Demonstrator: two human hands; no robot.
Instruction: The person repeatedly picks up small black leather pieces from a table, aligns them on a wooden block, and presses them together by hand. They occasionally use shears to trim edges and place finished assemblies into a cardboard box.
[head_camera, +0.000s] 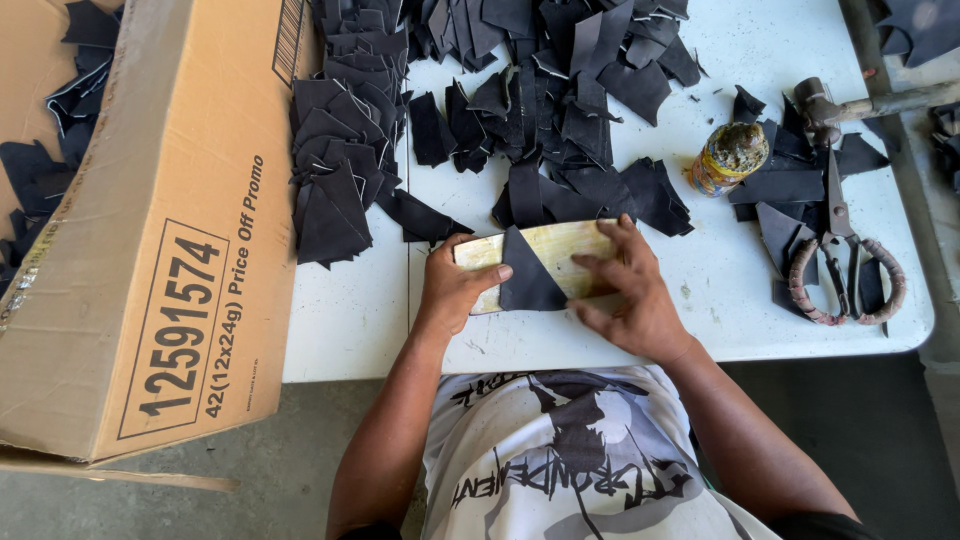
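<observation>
From up here I see my left hand (452, 285) clamped on the left end of a pale yellowish rectangular board (560, 250), thumb on top and pressing the lower left corner of a black triangular leather piece (527, 277) that lies across the board's middle. The triangle's apex points to about 12 o'clock, its base toward me at 6; the board's long axis runs roughly 9 to 3, tilted slightly up on the right. My right hand (622, 290) lies flat on the board's right part, fingers spread and not closed on anything, fingertips just at 3 o'clock of the triangle. Both hands are equally near the piece.

The board's right end and lower edge are hidden under my right hand. Whether the triangle is stuck down or loose I cannot tell. At 12 o'clock lies a heap of black leather scraps (560, 110).
</observation>
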